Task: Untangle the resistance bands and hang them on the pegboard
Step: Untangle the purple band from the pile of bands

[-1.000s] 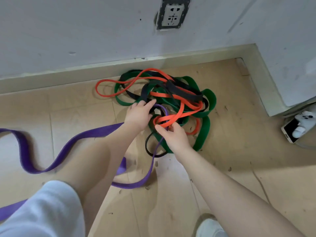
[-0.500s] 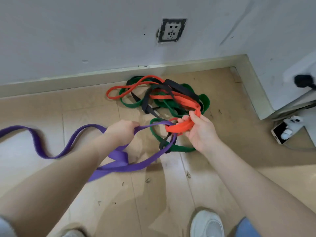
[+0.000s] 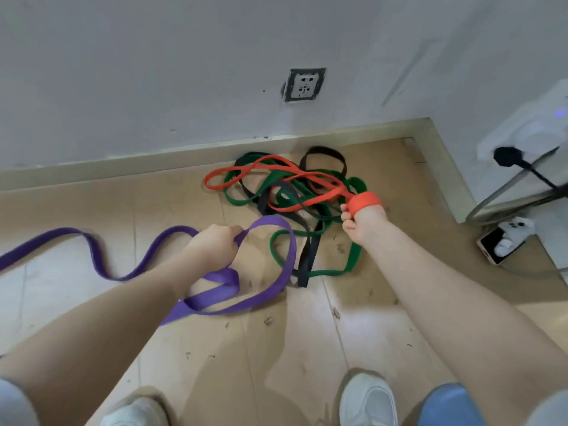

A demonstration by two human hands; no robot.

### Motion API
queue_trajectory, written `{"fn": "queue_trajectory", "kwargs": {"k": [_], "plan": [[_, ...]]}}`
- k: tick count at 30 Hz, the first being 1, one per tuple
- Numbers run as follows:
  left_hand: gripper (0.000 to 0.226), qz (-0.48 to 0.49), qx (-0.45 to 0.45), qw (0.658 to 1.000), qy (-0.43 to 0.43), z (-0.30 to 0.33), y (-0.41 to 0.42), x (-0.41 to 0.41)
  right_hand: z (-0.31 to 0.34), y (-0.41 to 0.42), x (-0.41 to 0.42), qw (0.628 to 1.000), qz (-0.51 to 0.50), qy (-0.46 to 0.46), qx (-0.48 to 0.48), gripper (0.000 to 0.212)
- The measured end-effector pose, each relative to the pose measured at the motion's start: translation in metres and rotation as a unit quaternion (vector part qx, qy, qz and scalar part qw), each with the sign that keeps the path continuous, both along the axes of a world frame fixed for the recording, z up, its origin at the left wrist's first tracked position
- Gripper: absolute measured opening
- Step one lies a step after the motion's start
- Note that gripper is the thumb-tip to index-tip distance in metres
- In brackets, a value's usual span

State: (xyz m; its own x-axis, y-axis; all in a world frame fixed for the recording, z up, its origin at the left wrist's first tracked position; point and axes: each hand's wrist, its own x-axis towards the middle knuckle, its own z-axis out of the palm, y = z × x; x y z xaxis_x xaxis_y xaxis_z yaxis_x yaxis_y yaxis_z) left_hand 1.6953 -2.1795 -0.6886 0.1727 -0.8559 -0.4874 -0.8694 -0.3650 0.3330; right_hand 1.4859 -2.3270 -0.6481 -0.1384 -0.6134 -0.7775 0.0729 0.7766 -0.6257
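A tangle of resistance bands lies on the floor by the wall. My left hand (image 3: pixel 216 245) grips the wide purple band (image 3: pixel 278 229), whose loop curves right of the fist and whose long tail snakes off to the left edge. My right hand (image 3: pixel 361 218) grips the orange band (image 3: pixel 261 175), which wraps over its fingers and stretches back across the pile. A green band (image 3: pixel 353 256) and a black band (image 3: pixel 307 259) stay knotted together between my hands. No pegboard is in view.
A white wall with a socket (image 3: pixel 304 85) and a skirting board (image 3: pixel 123 162) bound the pile. At the right stand a metal chair leg (image 3: pixel 504 207), a black cable and a phone with a white controller (image 3: pixel 504 241). My white shoes (image 3: pixel 367 401) are at the bottom.
My right hand has pulled the orange band up and right, stretching it out of the pile. My left hand still holds the purple band, whose loop has slid clear of the tangle.
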Motion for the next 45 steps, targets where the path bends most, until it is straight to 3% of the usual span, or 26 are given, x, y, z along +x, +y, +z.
{"fn": "queue_trajectory", "kwargs": {"k": [2,6,9,12,13,14,16,18,19,20,23,24,28,29,31,33,34,37,40,42,45], "plan": [[0.04,0.002,0.007,1.0,-0.014,-0.005,0.007,0.0,-0.009,-0.008,0.007,0.982,0.117,0.137,-0.052,0.019],[0.044,0.04,-0.034,0.999,0.011,-0.014,0.014,0.01,-0.02,-0.017,0.036,0.882,0.237,0.348,-0.213,0.031],[0.041,0.073,-0.073,0.993,0.051,-0.021,0.011,0.015,-0.041,-0.015,0.06,0.871,0.329,0.287,-0.225,0.068],[0.036,0.098,-0.1,0.986,0.094,-0.029,0.006,0.011,-0.065,0.002,0.062,0.908,0.356,0.19,-0.111,0.058],[0.034,0.111,-0.11,0.982,0.104,-0.031,0.005,0.008,-0.067,0.012,0.055,0.909,0.364,0.167,-0.117,0.052],[0.033,0.128,-0.117,0.978,0.116,-0.034,0.003,0.004,-0.068,0.024,0.045,0.894,0.393,0.153,-0.153,0.043],[0.031,0.148,-0.133,0.969,0.147,-0.036,0.001,-0.005,-0.072,0.046,0.022,0.825,0.494,0.152,-0.23,0.033],[0.03,0.153,-0.161,0.958,0.179,-0.036,-0.001,-0.013,-0.074,0.06,0.006,0.756,0.573,0.184,-0.258,0.051],[0.029,0.158,-0.18,0.95,0.2,-0.035,-0.002,-0.018,-0.078,0.061,0.002,0.748,0.58,0.201,-0.253,0.054],[0.029,0.168,-0.202,0.938,0.226,-0.035,-0.003,-0.021,-0.078,0.061,0.003,0.764,0.566,0.198,-0.239,0.048],[0.032,0.194,-0.212,0.906,0.31,-0.032,-0.008,-0.035,-0.061,0.056,0.016,0.904,0.405,0.034,-0.136,0.018],[0.039,0.191,-0.185,0.909,0.321,-0.032,-0.007,-0.04,-0.053,0.052,0.02,0.924,0.361,-0.004,-0.126,0.015],[0.083,0.164,-0.075,0.9,0.396,-0.035,0.004,-0.054,-0.037,0.035,0.033,0.934,0.324,-0.057,-0.139,0.039],[0.083,0.157,-0.071,0.904,0.392,-0.037,0.007,-0.055,-0.037,0.032,0.036,0.941,0.302,-0.093,-0.123,0.044],[0.055,0.148,-0.08,0.937,0.306,-0.043,0.012,-0.054,-0.037,0.029,0.039,0.951,0.245,-0.158,-0.1,0.049],[0.022,0.155,-0.089,0.967,0.181,-0.043,0.015,-0.048,-0.037,0.023,0.038,0.955,0.199,-0.197,-0.1,0.048],[0.016,0.17,-0.092,0.971,0.145,-0.042,0.016,-0.044,-0.037,0.019,0.036,0.955,0.185,-0.205,-0.106,0.047],[0.021,0.214,-0.093,0.964,0.126,-0.033,0.021,-0.031,-0.027,0.012,0.032,0.946,0.233,-0.175,-0.145,0.048],[0.023,0.208,-0.101,0.964,0.128,-0.023,0.02,-0.023,-0.008,0.012,0.039,0.896,0.366,-0.043,-0.248,0.037],[0.029,0.222,-0.144,0.957,0.121,-0.013,0.013,-0.021,0.008,0.014,0.053,0.859,0.395,-0.004,-0.326,0.022],[0.073,0.321,-0.236,0.894,0.204,0.019,-0.002,-0.015,0.031,0.019,0.08,0.838,0.401,-0.04,-0.368,0.008]]}}
